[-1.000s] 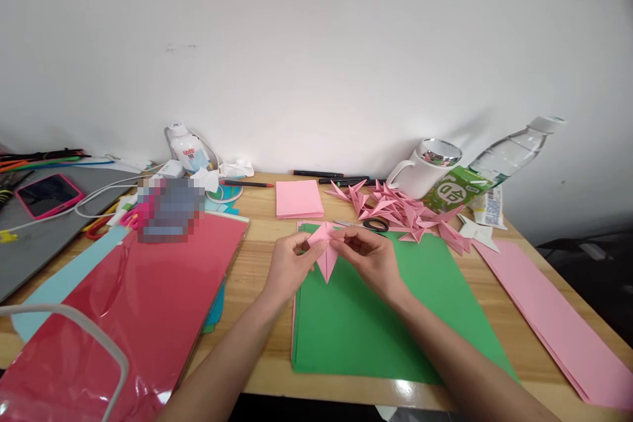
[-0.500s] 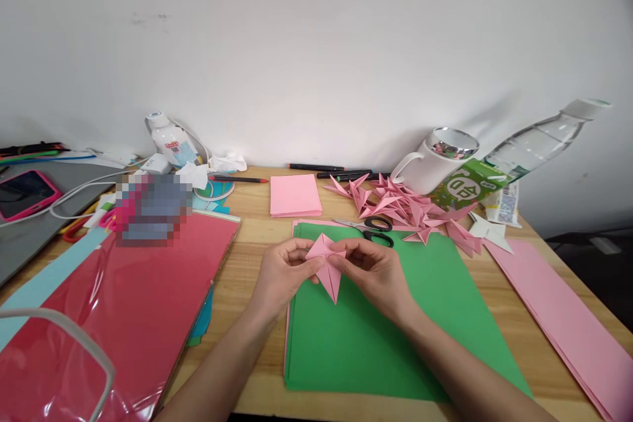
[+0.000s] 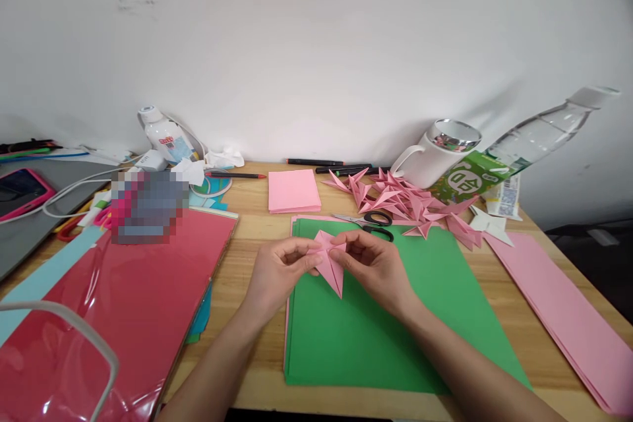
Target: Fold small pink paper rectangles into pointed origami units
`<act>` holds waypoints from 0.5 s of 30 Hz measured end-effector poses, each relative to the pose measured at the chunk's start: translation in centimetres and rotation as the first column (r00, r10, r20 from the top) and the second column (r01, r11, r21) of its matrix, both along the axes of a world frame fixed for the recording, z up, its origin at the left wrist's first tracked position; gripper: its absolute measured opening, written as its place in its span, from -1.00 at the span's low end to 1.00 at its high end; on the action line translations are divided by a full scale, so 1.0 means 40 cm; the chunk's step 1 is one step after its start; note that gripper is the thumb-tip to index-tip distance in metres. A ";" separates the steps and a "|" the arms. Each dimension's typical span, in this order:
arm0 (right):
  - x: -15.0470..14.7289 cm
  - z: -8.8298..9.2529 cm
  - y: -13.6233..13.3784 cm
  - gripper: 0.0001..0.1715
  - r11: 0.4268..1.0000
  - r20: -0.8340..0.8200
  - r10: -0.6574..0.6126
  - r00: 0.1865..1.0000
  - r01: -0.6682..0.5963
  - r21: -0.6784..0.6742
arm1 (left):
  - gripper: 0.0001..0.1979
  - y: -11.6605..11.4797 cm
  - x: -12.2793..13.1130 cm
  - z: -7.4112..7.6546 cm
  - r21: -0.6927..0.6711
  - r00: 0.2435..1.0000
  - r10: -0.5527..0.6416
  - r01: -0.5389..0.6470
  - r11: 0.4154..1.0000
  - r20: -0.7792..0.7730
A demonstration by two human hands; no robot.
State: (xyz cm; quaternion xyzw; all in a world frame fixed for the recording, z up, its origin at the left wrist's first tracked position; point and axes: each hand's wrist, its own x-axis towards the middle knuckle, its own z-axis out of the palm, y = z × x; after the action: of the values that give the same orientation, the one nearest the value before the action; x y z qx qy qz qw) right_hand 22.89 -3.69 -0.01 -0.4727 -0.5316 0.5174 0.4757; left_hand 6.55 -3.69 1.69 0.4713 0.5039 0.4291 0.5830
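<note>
Between both hands I hold a folded pink paper (image 3: 330,273), kite-shaped with a long point facing down toward me and a slit along its middle. My left hand (image 3: 281,270) pinches its left edge between thumb and fingers. On the other side, my right hand (image 3: 376,270) pinches the right edge with thumb and forefinger. Both hands are over the left part of a green paper stack (image 3: 405,336). Just behind them lie black-handled scissors (image 3: 368,222). A heap of folded pink paper pieces (image 3: 395,201) spreads at the back right.
A pink square paper stack (image 3: 294,190) lies at the back middle, near several pens (image 3: 346,169). To the right stand a white mug (image 3: 430,155), a green box (image 3: 467,178) and a tilted clear bottle (image 3: 544,128). Pink strips (image 3: 568,323) lie far right; a red plastic-covered pad (image 3: 133,303) lies left.
The folded paper's lower point has swung slightly right. My left fingers have shifted their pinch on its edge. The whole view has moved a little.
</note>
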 end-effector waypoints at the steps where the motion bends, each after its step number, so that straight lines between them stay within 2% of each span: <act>1: 0.000 0.000 -0.001 -0.71 1.000 0.004 0.000 1.000 0.000 0.005 | -0.84 0.001 -0.001 0.000 -0.004 1.000 -0.005 0.005 1.000 -0.009; 6: -0.002 0.001 -0.003 -0.68 1.000 -0.007 0.014 1.000 -0.014 -0.008 | -0.85 0.002 -0.002 0.004 -0.004 0.996 -0.039 0.039 0.999 -0.075; 15: -0.006 -0.007 -0.009 -0.66 1.000 -0.006 0.009 1.000 -0.010 -0.027 | -0.83 -0.003 0.008 0.001 -0.012 0.997 -0.007 0.006 1.000 -0.079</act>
State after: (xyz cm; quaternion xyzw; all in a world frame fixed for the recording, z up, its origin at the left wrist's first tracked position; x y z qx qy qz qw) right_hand 22.66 -4.05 -0.30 -0.4749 -0.5253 0.5283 0.4684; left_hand 6.87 -3.80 1.74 0.4858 0.5277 0.4054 0.5668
